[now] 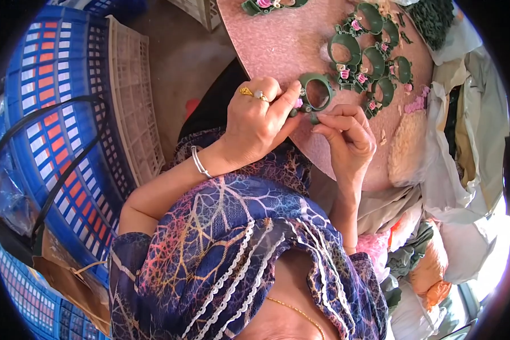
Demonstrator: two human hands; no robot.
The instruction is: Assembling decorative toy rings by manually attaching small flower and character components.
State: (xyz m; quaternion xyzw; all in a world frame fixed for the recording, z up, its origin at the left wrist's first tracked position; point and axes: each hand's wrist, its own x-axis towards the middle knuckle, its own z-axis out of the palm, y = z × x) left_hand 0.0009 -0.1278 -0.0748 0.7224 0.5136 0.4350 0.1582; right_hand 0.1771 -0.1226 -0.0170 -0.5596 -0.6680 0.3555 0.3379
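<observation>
Over the near edge of the round pink table (272, 42), my left hand (258, 113) pinches a dark green plastic ring (330, 93) that carries a small pink flower and a white bit at its side. My right hand (348, 133) has its thumb and forefinger closed on a small green piece (314, 119) at the ring's lower edge. Whether that piece is joined to the ring cannot be made out. Just beyond, to the right, stands a cluster of similar green rings (345, 48) with pink flowers.
Another green piece with a pink flower (264, 4) lies at the table's far edge. Dark green parts in a bag (430, 22) sit at the far right, near loose pink pieces (418, 101). Blue plastic crates (68, 136) and a cream crate (133, 96) stand left. Filled bags (464, 243) crowd the right.
</observation>
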